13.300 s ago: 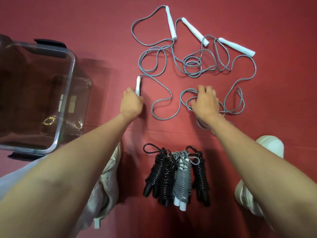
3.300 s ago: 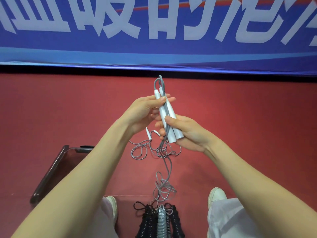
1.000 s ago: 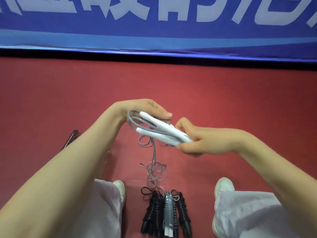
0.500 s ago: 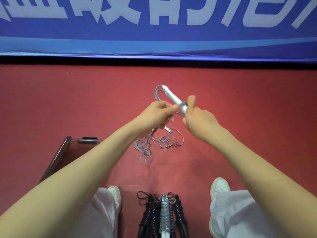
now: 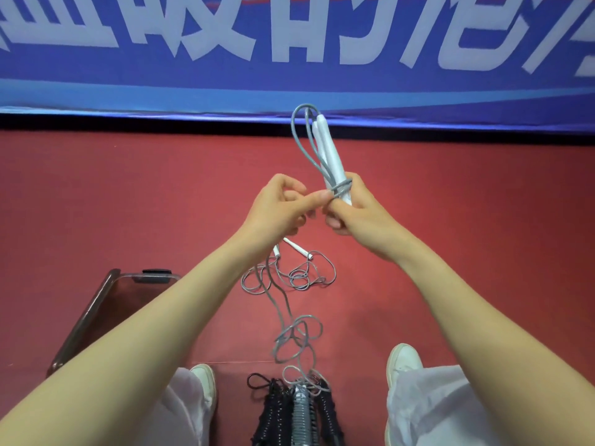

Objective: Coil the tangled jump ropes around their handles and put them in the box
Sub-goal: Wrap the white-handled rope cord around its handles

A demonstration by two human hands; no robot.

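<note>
Jump-rope handles (image 5: 327, 156), white and paired, are standing nearly upright in your right hand (image 5: 359, 215), which is gripping their lower ends. Your left hand (image 5: 283, 209) is pinching the grey cord (image 5: 297, 146) just beside the few turns lying around the handles. Above, that cord is looping beside the handle tips; below, its slack is hanging to the red floor (image 5: 128, 204). A second tangled rope (image 5: 302, 276) is lying there, near the coiled ropes (image 5: 297, 410) between your shoes (image 5: 402, 358). The clear box (image 5: 96, 312) is sitting at your left.

Red floor (image 5: 128, 204), tangled grey rope (image 5: 299, 278), coiled ropes (image 5: 301, 413), box (image 5: 96, 304)
</note>
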